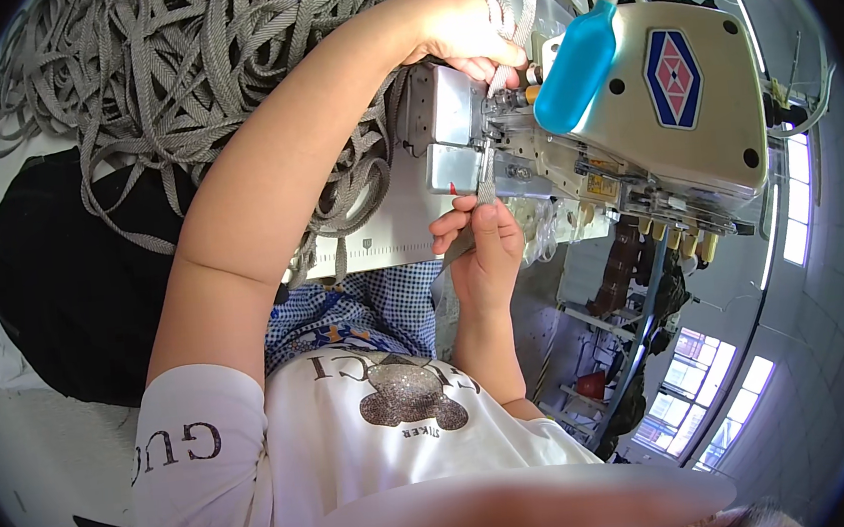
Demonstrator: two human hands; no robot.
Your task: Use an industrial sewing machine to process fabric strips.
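A grey woven tape [485,173] runs through a beige industrial sewing machine [706,128], under its presser area. My left hand [467,34] is beyond the machine's metal plate, its fingers closed on the tape where it comes down from the heap. On the near side, my right hand [485,243] pinches the same tape between thumb and fingers, close to the plate [454,167]. The needle area between the two hands is partly hidden by machine parts.
A large tangled heap of grey tape [214,71] covers the table's far left, with loops hanging over the edge. A black cloth [73,284] lies at left. A blue rounded piece [576,67] is on the machine's head. Shelving and windows [688,381] are off to the right.
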